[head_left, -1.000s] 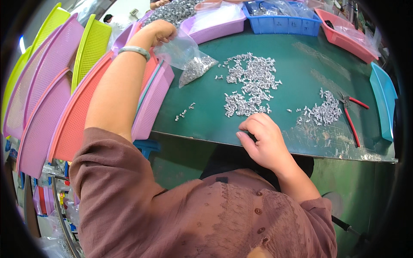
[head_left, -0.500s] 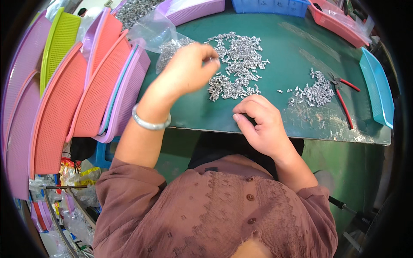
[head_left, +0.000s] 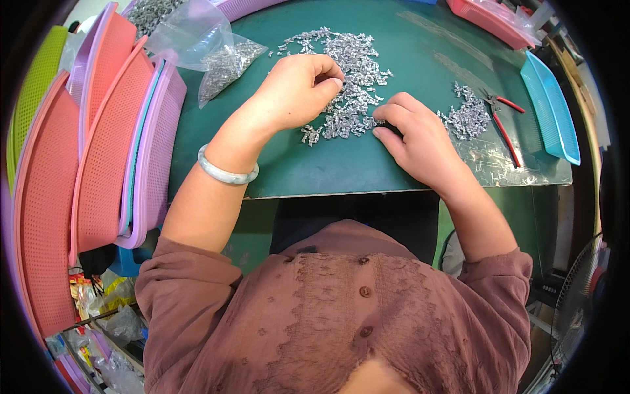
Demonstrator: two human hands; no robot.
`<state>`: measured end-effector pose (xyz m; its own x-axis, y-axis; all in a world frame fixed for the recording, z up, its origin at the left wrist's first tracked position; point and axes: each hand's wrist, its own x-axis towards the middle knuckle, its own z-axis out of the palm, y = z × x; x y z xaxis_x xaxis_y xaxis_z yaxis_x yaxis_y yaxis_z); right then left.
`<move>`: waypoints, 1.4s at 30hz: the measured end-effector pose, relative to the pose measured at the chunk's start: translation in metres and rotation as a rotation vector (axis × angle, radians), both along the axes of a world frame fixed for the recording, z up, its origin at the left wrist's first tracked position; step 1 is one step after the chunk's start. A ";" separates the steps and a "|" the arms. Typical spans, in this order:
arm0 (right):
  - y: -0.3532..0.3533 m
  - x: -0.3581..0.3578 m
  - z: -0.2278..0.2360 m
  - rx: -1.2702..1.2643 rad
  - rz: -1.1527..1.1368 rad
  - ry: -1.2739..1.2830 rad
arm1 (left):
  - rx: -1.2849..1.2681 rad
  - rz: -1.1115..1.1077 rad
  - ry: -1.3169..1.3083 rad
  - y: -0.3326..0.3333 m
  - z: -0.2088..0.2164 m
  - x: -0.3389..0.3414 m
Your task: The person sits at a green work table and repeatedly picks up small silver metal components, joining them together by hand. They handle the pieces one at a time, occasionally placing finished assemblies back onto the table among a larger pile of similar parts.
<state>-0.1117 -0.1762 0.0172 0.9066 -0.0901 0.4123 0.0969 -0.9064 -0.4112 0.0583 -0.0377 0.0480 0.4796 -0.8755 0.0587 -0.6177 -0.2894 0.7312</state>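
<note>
Small silvery metal parts (head_left: 354, 52) lie in a loose heap on the green tabletop (head_left: 282, 172). My left hand (head_left: 296, 90), a pale bangle on its wrist, is over the heap's left side, thumb and fingers curled together. Whatever its fingertips hold is hidden or too small to name. At the heap's right edge, my right hand (head_left: 420, 139) is closed, thumb and forefinger drawn close together beside the parts. I cannot make out what is between them. A smaller pile of the same parts (head_left: 467, 113) sits farther right, beside red-handled cutting pliers (head_left: 504, 134).
A clear plastic bag of small metal parts (head_left: 226, 71) lies left of the heap. Pink, purple and green plastic baskets (head_left: 108, 151) stand stacked along the left. A blue tray (head_left: 551, 108) is at the table's right edge, with a pink basket (head_left: 489, 23) at the far right.
My right hand has moved from the table's front edge up to the heap's right side. My left hand has come nearer over the heap, away from the bag. The whole view has shifted.
</note>
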 end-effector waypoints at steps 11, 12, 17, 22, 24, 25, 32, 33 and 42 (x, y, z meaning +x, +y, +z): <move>-0.018 0.043 0.024 -0.127 0.273 0.139 | -0.028 -0.444 -0.069 0.009 -0.009 0.013; -0.026 0.043 0.027 -0.145 0.245 0.088 | -0.056 -0.408 -0.070 0.011 -0.014 0.015; -0.056 0.016 0.041 -0.146 0.169 0.108 | -0.134 -0.224 0.133 0.016 -0.014 0.011; -0.055 -0.016 0.030 -0.226 0.257 0.100 | -0.147 -0.171 0.043 0.013 -0.015 0.008; -0.060 -0.023 0.020 -0.247 0.229 0.075 | -0.149 -0.135 0.012 0.015 -0.011 0.008; -0.064 -0.027 0.019 -0.272 0.171 0.086 | -0.165 -0.120 0.002 0.015 -0.011 0.009; -0.065 -0.019 0.046 -0.378 0.079 0.200 | -0.265 -0.132 -0.145 0.009 -0.021 0.010; -0.058 -0.008 0.048 -0.354 0.107 0.182 | -0.257 -0.146 -0.187 0.008 -0.021 0.007; -0.026 0.091 0.037 -0.265 0.320 0.380 | -0.260 0.084 -0.010 0.007 -0.027 0.021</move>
